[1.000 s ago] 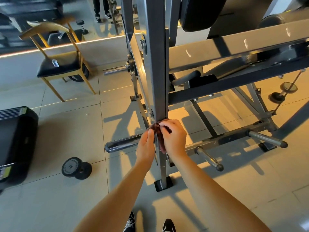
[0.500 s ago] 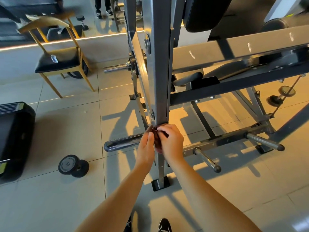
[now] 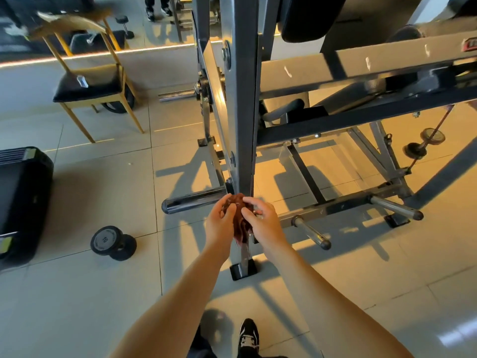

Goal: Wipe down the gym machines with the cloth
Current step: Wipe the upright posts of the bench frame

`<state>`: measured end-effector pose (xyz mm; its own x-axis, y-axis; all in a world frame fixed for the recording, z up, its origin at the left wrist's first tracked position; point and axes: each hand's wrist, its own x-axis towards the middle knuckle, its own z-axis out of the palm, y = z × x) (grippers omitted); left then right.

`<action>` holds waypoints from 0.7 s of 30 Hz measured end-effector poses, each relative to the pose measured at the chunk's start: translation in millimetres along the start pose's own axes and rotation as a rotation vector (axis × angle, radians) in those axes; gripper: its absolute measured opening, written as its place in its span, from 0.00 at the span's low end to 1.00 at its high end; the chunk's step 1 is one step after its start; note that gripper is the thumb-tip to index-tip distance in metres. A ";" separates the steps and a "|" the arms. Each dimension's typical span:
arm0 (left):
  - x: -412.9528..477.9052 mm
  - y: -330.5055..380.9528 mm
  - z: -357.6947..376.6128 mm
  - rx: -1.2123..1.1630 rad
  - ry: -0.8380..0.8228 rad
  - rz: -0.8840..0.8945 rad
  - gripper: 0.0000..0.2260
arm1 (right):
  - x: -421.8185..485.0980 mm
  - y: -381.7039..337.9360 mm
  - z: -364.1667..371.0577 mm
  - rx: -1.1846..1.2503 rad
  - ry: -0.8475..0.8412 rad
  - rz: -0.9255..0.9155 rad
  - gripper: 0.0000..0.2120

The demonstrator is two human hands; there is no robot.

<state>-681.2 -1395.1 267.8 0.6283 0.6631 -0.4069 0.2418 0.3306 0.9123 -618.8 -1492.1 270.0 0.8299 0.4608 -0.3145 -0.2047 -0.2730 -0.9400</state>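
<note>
Wiping low on the machine's upright post, cloth bunched between both hands.

Far left of the post, a dumbbell on the tiles, well apart; closer in, a chrome peg jutting leftward from the post. At the post's front, above its foot plate, left hand with fingers curled round the dark red cloth, held against the metal; just right of it, right hand pinching the same bunch with thumb and fingertips. Probably best done by spreading the bunch flatter, wrapping it round the post's edges and drawing down to the foot plate in one firm stroke, minding the bolt heads. Right of the post, shorter pegs on the base rail, not yet wiped.
</note>
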 end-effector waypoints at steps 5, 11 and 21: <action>-10.3 -11.1 0.0 0.025 -0.034 -0.096 0.13 | -11.2 5.1 3.6 -0.001 -0.073 0.050 0.13; -9.2 -33.6 -9.0 0.463 -0.156 -0.043 0.16 | -10.6 30.4 3.0 -0.266 0.071 -0.072 0.13; 31.9 -76.2 -14.3 0.406 -0.157 -0.081 0.19 | 27.3 69.2 -2.4 -0.284 0.356 -0.123 0.11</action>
<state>-690.1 -1389.6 184.6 0.6926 0.5256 -0.4939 0.5461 0.0653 0.8352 -609.0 -1500.5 196.7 0.9756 0.1998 -0.0915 0.0155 -0.4778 -0.8783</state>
